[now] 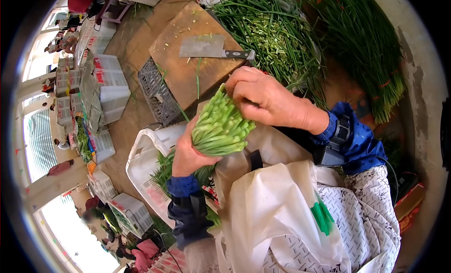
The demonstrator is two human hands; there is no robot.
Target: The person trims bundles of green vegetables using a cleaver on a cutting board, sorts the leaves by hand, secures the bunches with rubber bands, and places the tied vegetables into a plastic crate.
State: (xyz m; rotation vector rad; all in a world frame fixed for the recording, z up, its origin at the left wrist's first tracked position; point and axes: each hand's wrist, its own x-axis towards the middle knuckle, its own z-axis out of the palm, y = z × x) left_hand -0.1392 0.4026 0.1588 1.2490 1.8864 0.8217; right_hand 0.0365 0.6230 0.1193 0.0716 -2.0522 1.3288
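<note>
My left hand (pixel 185 155) is wrapped around a thick bunch of chives (pixel 221 127), its pale green stalk ends facing up toward me. Against the upper right side of that bunch, my right hand (pixel 265 96) is closed, fingers curled in; whatever it pinches is hidden. A speck of red shows behind its knuckles. Beyond the hands, a cleaver (pixel 202 46) with a black handle lies flat on a worn wooden cutting board (pixel 174 78). A few loose green blades and cut bits are scattered on the board.
A white plastic crate (pixel 136 155) with greens stands under my left arm. Cut trimmings (pixel 277 42) pile up behind the board, and big bundles of long chives (pixel 361 42) lie by the wall. A grey crate (pixel 159 94) sits beneath the board. Stacked crates (pixel 112 80) and people are at left.
</note>
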